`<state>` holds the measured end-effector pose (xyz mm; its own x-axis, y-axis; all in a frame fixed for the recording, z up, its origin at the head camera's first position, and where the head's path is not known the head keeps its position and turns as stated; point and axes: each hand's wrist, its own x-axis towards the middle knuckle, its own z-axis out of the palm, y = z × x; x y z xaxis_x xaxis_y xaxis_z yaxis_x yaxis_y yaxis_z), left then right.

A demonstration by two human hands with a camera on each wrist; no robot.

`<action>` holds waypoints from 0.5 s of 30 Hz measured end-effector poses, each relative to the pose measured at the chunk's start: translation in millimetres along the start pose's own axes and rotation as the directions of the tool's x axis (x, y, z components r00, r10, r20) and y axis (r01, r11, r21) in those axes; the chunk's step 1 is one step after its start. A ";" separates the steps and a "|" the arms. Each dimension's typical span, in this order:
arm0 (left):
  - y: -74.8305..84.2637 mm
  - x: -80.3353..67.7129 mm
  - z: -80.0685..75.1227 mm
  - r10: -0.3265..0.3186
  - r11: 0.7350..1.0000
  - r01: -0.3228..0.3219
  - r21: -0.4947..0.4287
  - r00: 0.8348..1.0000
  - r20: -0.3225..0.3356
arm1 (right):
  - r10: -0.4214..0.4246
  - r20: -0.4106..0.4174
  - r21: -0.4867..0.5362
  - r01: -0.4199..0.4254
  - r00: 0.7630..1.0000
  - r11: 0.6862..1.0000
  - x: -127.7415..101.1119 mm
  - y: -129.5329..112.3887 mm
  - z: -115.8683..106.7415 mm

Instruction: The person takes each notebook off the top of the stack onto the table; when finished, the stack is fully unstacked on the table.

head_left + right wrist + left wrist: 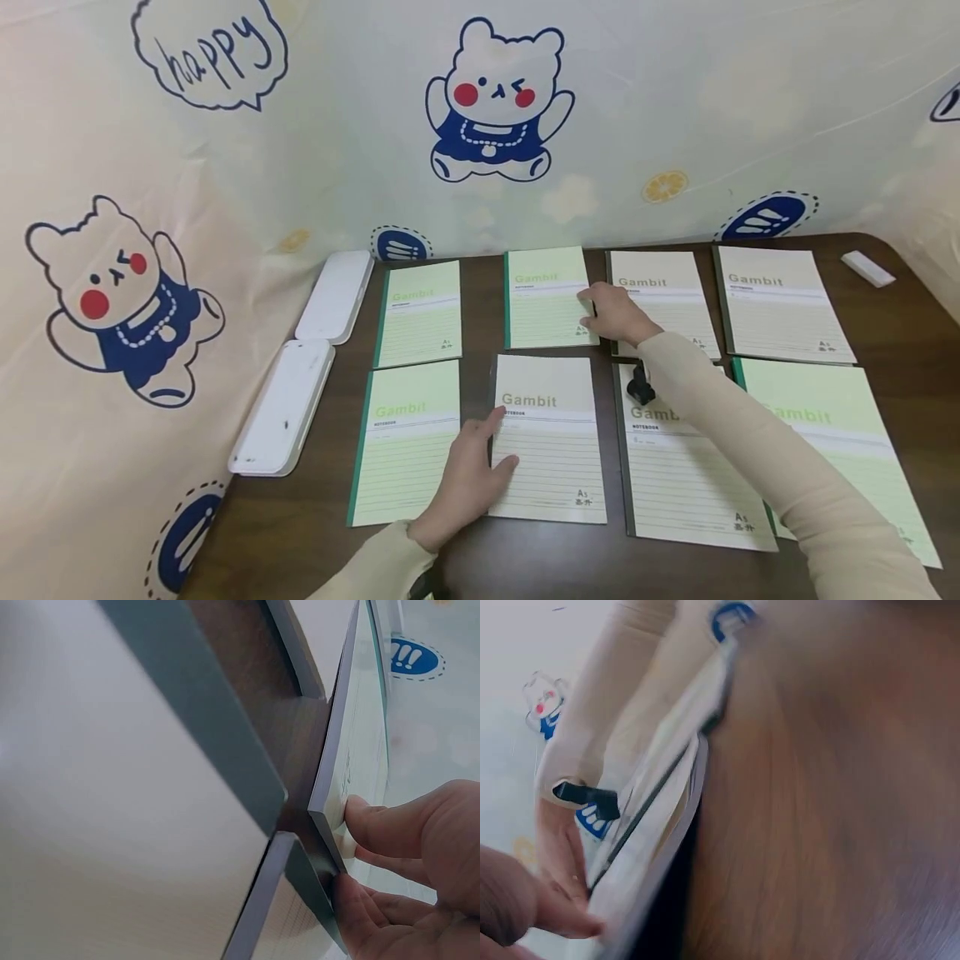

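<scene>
The left hand (468,475) lies nearest, its fingers straight and flat on the left edge of a cream notebook (551,437) in the front row, a grip that presses rather than pinches, probably to steady or slide it. Further back the right hand (615,312) has its grip on the right edge of a green notebook (547,296); the right wrist view shows its fingers (390,829) curled against that edge, thumb below (a hold fit for lifting or squaring it). Eight notebooks lie in two rows on the dark table (300,533), narrow gaps between them. Two white cases (307,362) sit at the left by the printed cloth (112,167), a small white block (867,268) far right. Bare wood remains along the near edge.
</scene>
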<state>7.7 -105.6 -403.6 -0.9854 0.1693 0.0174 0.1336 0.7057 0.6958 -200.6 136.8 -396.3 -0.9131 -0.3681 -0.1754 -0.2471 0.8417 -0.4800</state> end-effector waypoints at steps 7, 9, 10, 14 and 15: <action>10.0 -0.7 -2.1 0.097 0.963 -0.105 0.248 0.994 0.044 | -0.006 -0.007 0.009 0.006 1.000 1.000 0.7 -0.5 0.6; 11.3 0.4 -2.1 0.103 0.954 -0.113 0.277 0.993 0.049 | -0.006 -0.010 0.009 0.006 1.000 1.000 1.4 -0.4 1.6; 11.8 0.8 -2.2 0.103 0.950 -0.114 0.290 0.993 0.052 | -0.003 -0.010 0.012 0.003 1.000 1.000 1.7 -0.2 2.1; 12.2 5.2 -3.1 0.146 0.927 -0.145 0.347 0.989 0.025 | 0.002 -0.005 0.035 -0.002 1.000 0.999 2.5 -0.2 4.0; 13.1 7.9 -4.6 0.160 0.920 -0.154 0.360 0.987 0.015 | 0.004 -0.006 0.050 -0.004 1.000 0.999 2.3 0.0 3.8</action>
